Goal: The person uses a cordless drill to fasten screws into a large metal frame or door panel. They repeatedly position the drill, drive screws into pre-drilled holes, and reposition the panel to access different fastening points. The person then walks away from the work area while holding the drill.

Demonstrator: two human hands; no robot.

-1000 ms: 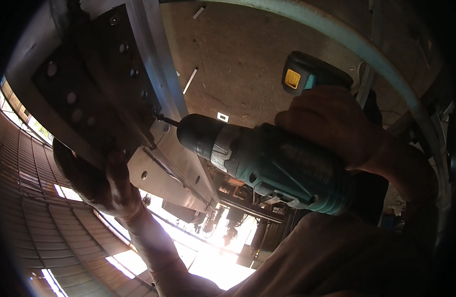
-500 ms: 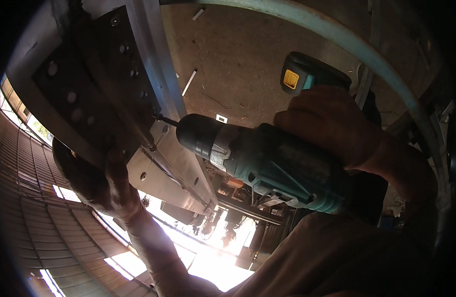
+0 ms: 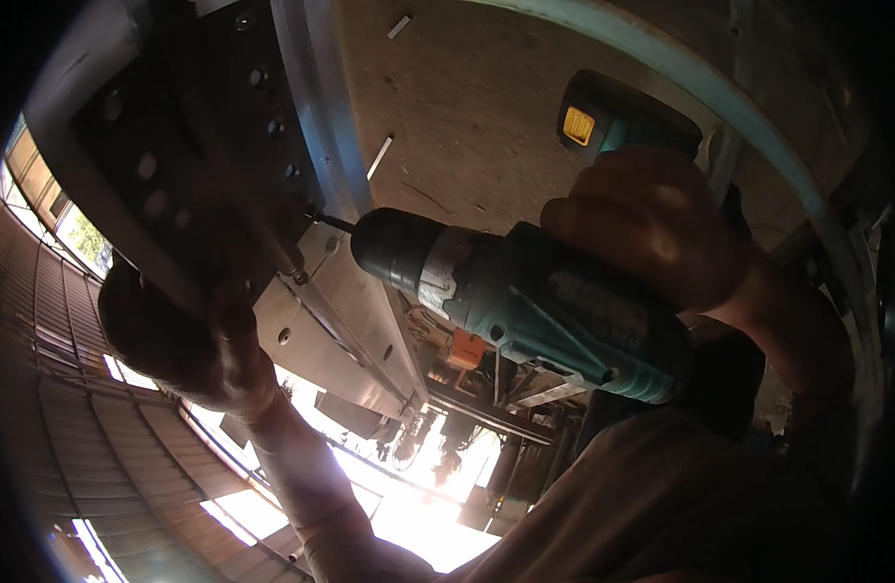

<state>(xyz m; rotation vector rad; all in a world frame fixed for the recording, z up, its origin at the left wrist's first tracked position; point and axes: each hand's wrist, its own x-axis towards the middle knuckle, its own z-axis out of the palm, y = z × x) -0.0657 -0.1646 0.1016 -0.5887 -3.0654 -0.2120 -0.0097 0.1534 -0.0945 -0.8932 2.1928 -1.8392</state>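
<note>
A teal and black cordless drill [image 3: 564, 321] lies across the middle, with my right hand [image 3: 652, 219] wrapped round its handle below the battery. Its thin bit [image 3: 331, 222] points left and meets the corner of a dark metal plate [image 3: 209, 126] with several round holes. Whether the tip is inside a hole is too dark to tell. My left hand [image 3: 209, 350] grips the lower edge of that plate, thumb on the near face and the other fingers hidden in shadow. The plate lies against a pale metal beam [image 3: 326, 126].
A curved blue-green metal bar [image 3: 681, 78] arcs over the upper right. Pale strips [image 3: 380, 155] lie on the brown floor [image 3: 467, 117]. Lower down, a light metal panel [image 3: 316, 340] with holes extends from the beam. An orange object [image 3: 465, 348] sits among frames behind the drill.
The plate and beam have shifted slightly right in the picture, and the drill's battery end sits a little higher. Both hands keep their hold, and the bit remains at the plate's corner.
</note>
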